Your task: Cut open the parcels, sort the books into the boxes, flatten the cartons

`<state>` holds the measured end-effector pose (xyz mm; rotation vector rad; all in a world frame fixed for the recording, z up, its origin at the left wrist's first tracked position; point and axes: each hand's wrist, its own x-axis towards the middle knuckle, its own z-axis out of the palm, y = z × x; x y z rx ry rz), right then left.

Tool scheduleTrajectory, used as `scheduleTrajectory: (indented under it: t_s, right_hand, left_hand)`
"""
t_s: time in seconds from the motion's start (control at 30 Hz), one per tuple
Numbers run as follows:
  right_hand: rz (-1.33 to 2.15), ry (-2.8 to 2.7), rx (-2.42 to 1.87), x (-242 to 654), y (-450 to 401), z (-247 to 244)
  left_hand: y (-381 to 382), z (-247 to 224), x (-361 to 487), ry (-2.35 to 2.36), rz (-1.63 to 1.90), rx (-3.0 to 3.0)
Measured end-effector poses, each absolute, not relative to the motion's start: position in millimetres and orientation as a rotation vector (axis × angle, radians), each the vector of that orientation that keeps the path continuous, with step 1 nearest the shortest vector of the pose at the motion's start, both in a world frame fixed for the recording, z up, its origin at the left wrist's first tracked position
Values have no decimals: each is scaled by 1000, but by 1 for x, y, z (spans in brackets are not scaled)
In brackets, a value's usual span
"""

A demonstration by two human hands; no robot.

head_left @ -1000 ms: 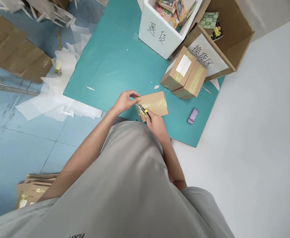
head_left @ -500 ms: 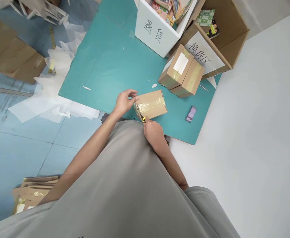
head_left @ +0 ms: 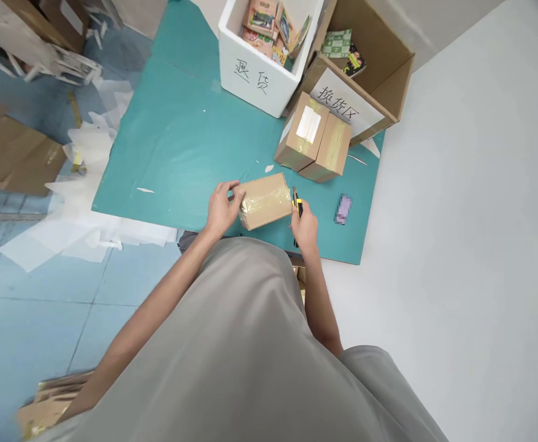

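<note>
A small cardboard box [head_left: 267,201] with clear tape along its top lies near the front edge of the green table. My left hand [head_left: 222,210] grips its left end, thumb on top and fingers over the far corner. In my right hand [head_left: 304,226] is a yellow and black utility knife [head_left: 299,207], held beside the box's right end with its blade pointing away from me. From this view I cannot tell whether the blade touches the box.
Two taped cardboard boxes [head_left: 315,136] stand behind. Further back are a white bin [head_left: 254,83] of books and a large open carton [head_left: 383,101]. A blurred purple object [head_left: 343,209] lies right on the green table [head_left: 176,135]. White sheets [head_left: 80,215] spread beside its left edge.
My right hand has moved the utility knife from the box's near left corner to its right end. My left hand stays on the left end. The view has shifted somewhat.
</note>
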<state>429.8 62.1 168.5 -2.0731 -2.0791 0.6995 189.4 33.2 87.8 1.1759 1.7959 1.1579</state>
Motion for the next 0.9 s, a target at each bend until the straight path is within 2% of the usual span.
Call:
scheduleTrajectory:
  t_s: [0.17,0.37,0.9]
  right_hand:
    - [780,-2105,-2116,428,46,169]
    - [710,-2221,-2129,426,47,175]
    - [731,-2292,-2271,414,49,193]
  left_hand:
    - [35,82,205,1785,1156,1314]
    - [28,72,212,1752,1135,1365]
    - [25,78,210,1782,1118,1350]
